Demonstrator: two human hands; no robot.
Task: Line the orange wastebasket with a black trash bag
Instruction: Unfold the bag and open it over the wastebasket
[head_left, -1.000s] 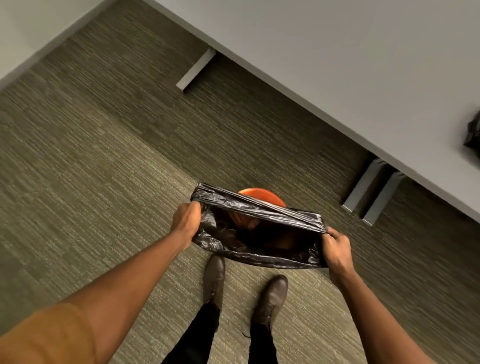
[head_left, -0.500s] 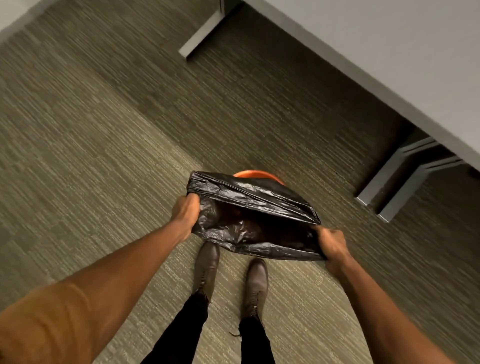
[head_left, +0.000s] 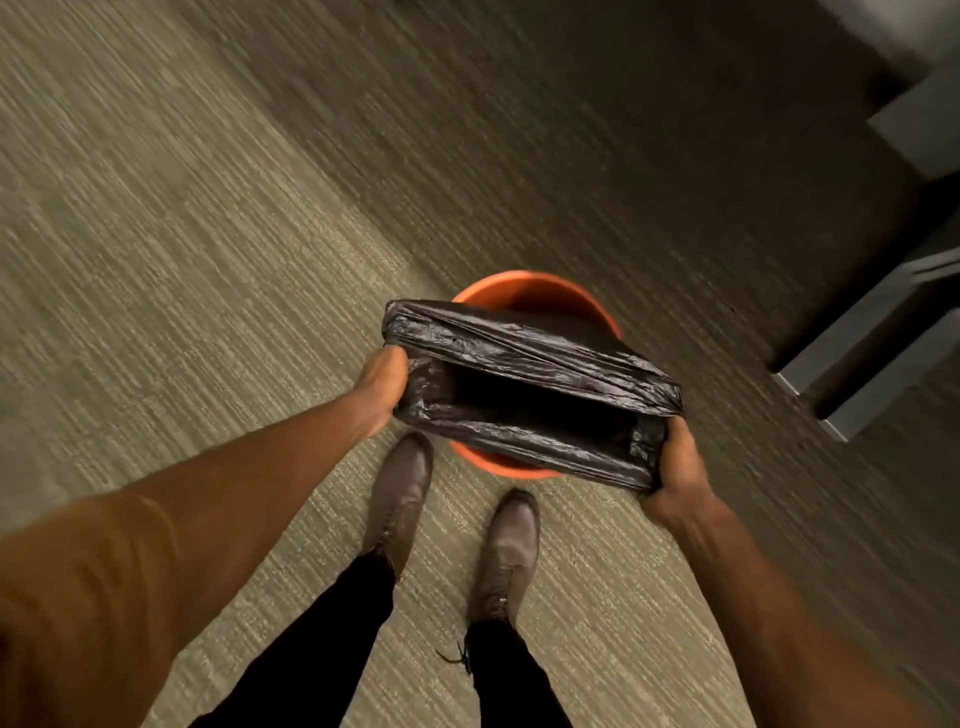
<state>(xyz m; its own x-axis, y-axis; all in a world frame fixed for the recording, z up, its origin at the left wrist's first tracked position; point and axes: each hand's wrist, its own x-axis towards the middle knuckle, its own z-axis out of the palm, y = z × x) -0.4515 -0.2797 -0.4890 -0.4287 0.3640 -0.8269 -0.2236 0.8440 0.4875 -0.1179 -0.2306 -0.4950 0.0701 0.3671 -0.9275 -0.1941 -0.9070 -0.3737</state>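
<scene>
Two hands held the black trash bag (head_left: 530, 387) by the short ends of its opened mouth, at the centre of the frame. The left hand (head_left: 383, 375) had its grip closed on the bag's left end, fingers tucked into the plastic; the right hand (head_left: 672, 470) had its grip clamped on the right end, with film bunched under the fingers. The mouth was stretched into a long rectangular opening, dark inside, its gathered edges lying as thick folded bands along the far and near sides. The orange wastebasket (head_left: 540, 286) stood on the carpeted floor (head_left: 208, 260) directly beneath, its rim showing as an arc above the bag and a smaller arc below it, just ahead of the person's two brown shoes (head_left: 402, 499). Whether the bag's body hung inside the basket could not be determined, as the plastic hid the interior. No part of the bag's edge was seen folded over the rim. Grey furniture legs (head_left: 857, 358) were noted at the right edge of the frame; the view was blurred throughout. Assessment: the bag was opened and positioned over the basket, so the preparatory part appeared complete. Outstanding, in my judgement, were lowering the bag in, drawing its edge outward over the rim all round, and pressing the liner down against the walls.
</scene>
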